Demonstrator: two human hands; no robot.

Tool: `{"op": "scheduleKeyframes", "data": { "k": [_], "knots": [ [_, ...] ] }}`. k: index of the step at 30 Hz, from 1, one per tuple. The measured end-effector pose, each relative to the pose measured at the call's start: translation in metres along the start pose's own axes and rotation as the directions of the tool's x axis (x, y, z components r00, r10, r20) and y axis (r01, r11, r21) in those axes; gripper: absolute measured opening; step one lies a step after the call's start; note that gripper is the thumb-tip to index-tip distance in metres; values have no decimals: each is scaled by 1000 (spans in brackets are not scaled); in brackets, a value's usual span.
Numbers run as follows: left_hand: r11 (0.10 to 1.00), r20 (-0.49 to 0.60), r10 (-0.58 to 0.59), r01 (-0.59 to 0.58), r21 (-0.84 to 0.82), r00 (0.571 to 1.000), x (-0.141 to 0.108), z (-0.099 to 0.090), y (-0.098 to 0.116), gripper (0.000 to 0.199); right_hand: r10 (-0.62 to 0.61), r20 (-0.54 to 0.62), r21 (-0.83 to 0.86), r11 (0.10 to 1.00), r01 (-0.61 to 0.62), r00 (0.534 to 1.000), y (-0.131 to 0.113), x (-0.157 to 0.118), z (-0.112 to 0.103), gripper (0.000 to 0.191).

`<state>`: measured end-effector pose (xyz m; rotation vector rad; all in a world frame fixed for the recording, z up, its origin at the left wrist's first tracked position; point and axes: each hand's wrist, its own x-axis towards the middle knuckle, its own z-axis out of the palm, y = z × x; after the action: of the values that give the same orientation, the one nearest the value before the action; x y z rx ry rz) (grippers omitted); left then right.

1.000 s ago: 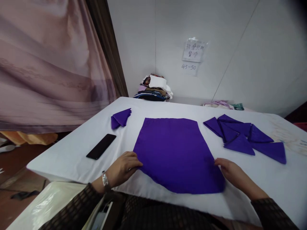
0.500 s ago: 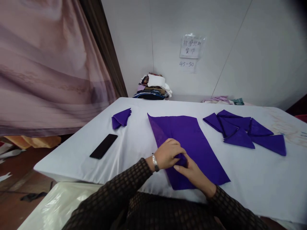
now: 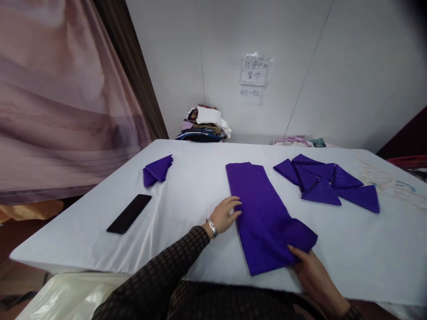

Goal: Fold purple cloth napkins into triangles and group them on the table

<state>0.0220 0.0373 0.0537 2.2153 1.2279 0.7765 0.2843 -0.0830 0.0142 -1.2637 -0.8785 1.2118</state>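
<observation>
A purple cloth, doubled over lengthwise, lies in front of me on the white-covered table. My left hand rests at its left edge, fingers apart and slightly bent. At the near right corner my right hand has the cloth between thumb and fingers; that corner is lifted and curls up, and the fingers beneath are hidden. Several folded purple cloths lie overlapping to the right. At the left is another folded purple piece.
A black phone lies on the left of the table. Piled clothes and more fabric sit at the far edge by the wall. A pink curtain hangs at the left.
The cloth's left part has been folded over to the right. My hands have moved apart, the left to the left edge, the right to the near right corner. The view has shifted slightly.
</observation>
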Motion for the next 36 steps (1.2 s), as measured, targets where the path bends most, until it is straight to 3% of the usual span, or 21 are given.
{"op": "scheduleKeyframes", "data": {
  "k": [3,5,8,13,17,20,24,26,31,36],
  "knots": [
    [982,-91,-189,187,-31,978,11,1,-34,27,158,25,43,986,-159,987,-3,-6,1,40],
    [969,-111,-246,245,-22,963,21,1,-47,26,167,38,-4,986,-167,985,-6,-4,-1,43],
    [956,-120,-286,291,32,951,39,2,-53,26,164,20,-59,985,-163,986,-10,1,-11,37],
    [933,-124,-347,356,58,930,71,11,-54,29,285,-15,-48,957,-286,958,-18,-1,-34,30],
    [905,-135,-417,425,35,899,95,20,-58,39,283,-91,-293,909,-297,955,-19,1,-53,31],
    [865,-151,-495,502,6,855,110,24,-62,50,158,-123,-565,801,-200,980,-14,7,-69,32],
    [805,-154,-589,593,-21,793,126,26,-65,56,-151,-65,-856,516,23,986,-1,11,-77,45],
    [790,-156,-608,612,-21,779,128,25,-67,54,-226,-20,-920,385,70,974,5,11,-72,53],
    [767,-195,-622,640,43,759,110,1,-75,55,-227,201,-939,234,253,953,12,28,-46,52],
    [705,-257,-657,699,124,709,70,-45,-91,58,-177,351,-913,153,378,919,-17,92,-16,55]
  ]
}}
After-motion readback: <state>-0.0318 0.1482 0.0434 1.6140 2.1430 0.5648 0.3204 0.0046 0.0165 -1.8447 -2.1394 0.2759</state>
